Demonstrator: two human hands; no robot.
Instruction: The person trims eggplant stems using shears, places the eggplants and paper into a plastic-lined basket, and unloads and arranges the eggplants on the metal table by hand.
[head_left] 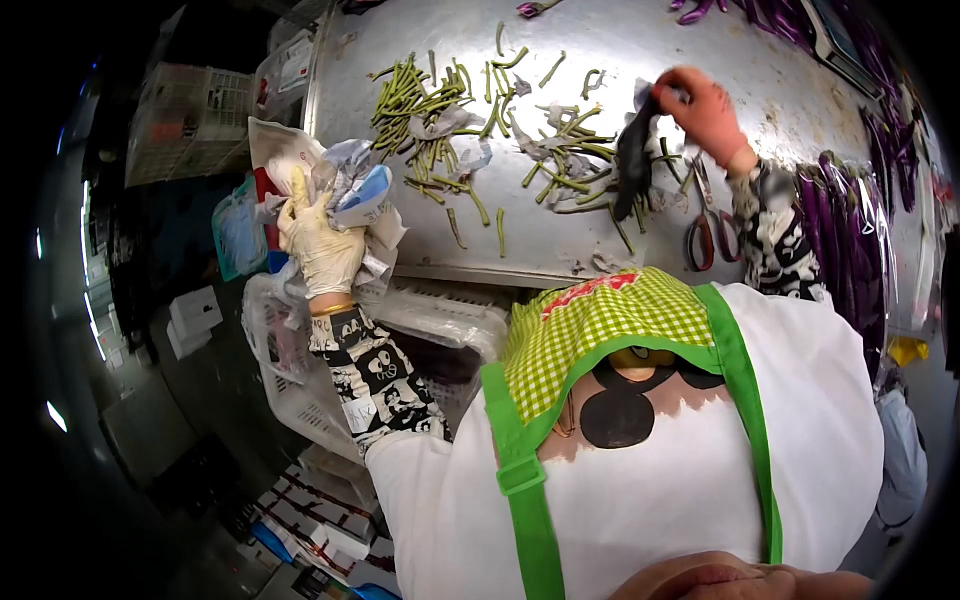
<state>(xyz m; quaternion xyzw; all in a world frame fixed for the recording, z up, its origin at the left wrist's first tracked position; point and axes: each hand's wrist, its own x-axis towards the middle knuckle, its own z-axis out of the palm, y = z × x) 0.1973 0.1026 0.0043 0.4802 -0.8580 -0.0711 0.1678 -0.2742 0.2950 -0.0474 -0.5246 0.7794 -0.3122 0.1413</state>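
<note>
My right hand [705,118], in a pinkish-orange glove, pinches the upper end of a dark, limp item [634,165] that looks like a black glove or cloth. This item hangs over the metal table beside cut green stems [575,180]. Red-and-black handled scissors [706,215] lie just below my right hand. At the table's left edge, my left hand [325,245], in a cream glove, rests against crumpled paper and plastic [362,190] with its fingers apart. A larger heap of green stems [405,105] lies on the table between the hands.
Bunches of long purple eggplants [845,225] line the table's right side. White plastic crates [300,400] stand below the left edge, and another crate [190,110] is at the upper left. The metal table's front edge [470,275] runs close to my apron.
</note>
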